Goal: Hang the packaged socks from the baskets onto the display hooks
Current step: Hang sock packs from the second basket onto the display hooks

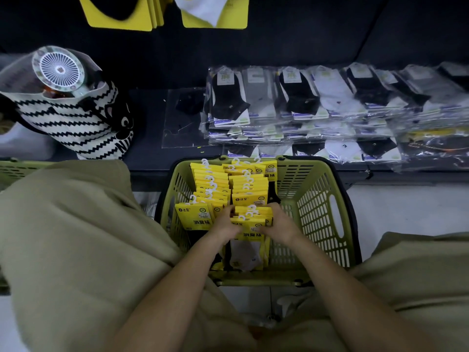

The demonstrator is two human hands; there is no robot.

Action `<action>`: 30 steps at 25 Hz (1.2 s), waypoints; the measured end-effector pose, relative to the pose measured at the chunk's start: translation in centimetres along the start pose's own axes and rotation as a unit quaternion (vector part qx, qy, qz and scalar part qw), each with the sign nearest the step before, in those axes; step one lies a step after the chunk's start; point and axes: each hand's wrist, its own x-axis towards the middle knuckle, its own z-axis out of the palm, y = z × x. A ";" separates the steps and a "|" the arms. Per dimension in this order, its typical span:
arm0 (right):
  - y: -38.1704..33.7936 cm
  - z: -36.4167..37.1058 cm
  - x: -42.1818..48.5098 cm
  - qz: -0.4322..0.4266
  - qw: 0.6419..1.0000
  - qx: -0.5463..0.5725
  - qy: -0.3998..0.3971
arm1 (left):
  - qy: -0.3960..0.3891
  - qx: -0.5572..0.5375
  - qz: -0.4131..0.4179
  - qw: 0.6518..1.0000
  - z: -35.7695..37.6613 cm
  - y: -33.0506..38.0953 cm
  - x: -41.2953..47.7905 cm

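left hand and right hand both inside green basket, fingers curled round either side of a small bundle of yellow sock packs, white hooks up. bundle sits between the hands, at the basket's near end. just beyond the hands: two more rows of packs. past the basket: bagged socks stacked on a dark shelf. far left of the hands: striped bag. hung yellow packs farthest off.
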 end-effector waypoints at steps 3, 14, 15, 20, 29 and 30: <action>0.5 0.8 -0.5 0.019 0.995 0.094 0.026 | -0.013 0.007 0.018 1.000 0.3 -0.6 -0.4; 1.0 0.9 -2.8 -0.015 0.974 0.224 -0.011 | -0.023 -0.024 0.012 0.999 0.8 -2.2 -1.7; 1.1 1.2 -3.0 -0.011 0.976 0.215 -0.028 | -0.032 0.005 0.010 0.999 0.9 -2.4 -1.8; 1.7 2.1 -3.0 -0.007 0.983 0.183 -0.030 | -0.049 0.066 0.077 0.994 1.9 -3.3 -2.0; -3.5 -1.9 -3.0 -0.105 0.914 0.350 0.178 | 0.113 -0.072 0.218 0.967 -0.3 3.5 -3.7; -4.3 -3.0 -3.3 -0.100 0.891 0.386 0.216 | 0.109 -0.097 0.249 0.957 -0.4 5.3 -4.1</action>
